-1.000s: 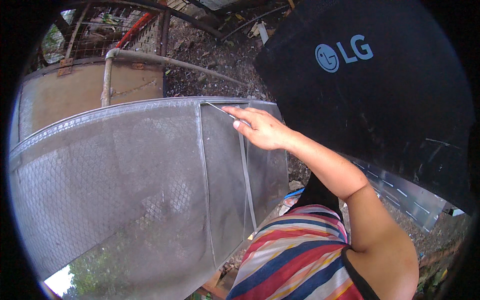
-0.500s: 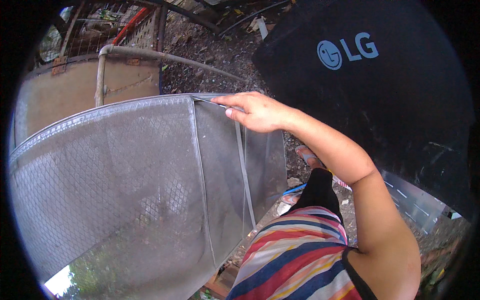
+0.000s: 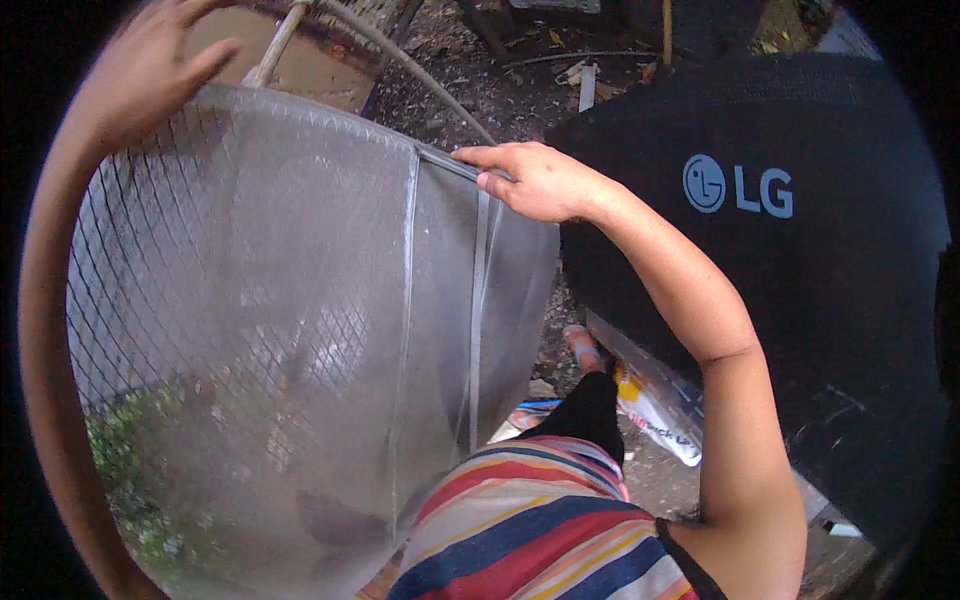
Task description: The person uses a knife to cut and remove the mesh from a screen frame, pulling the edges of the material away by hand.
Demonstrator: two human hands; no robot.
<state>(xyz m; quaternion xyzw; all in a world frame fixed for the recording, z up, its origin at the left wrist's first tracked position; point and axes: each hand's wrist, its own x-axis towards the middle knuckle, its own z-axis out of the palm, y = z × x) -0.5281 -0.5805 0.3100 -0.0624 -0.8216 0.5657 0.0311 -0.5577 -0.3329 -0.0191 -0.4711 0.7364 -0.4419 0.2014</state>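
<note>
A large grey see-through mesh sheet (image 3: pixel 300 260) with a curved rim and thin straight ribs bulges across the left half of the view. My right hand (image 3: pixel 545 182) is closed on its upper rim, index finger stretched along the edge and thumb on the near side. At the upper left, my left hand (image 3: pixel 160 75) is open beside the sheet's far left rim, thumb apart from the fingers. The tips of those fingers are cut off by the view's edge, and no grip on the rim shows.
A big black panel (image 3: pixel 640 270) with a pale logo stands to the right. Beyond the sheet are a bent pipe (image 3: pixel 400 60), a tan board (image 3: pixel 335 70) and littered soil. Below lies a printed plastic bag (image 3: pixel 655 425), beside my sandalled foot (image 3: pixel 582 348).
My left hand has come into view at the upper left. The mesh sheet has tilted and shifted, with my right hand still on its rim. The view has turned.
</note>
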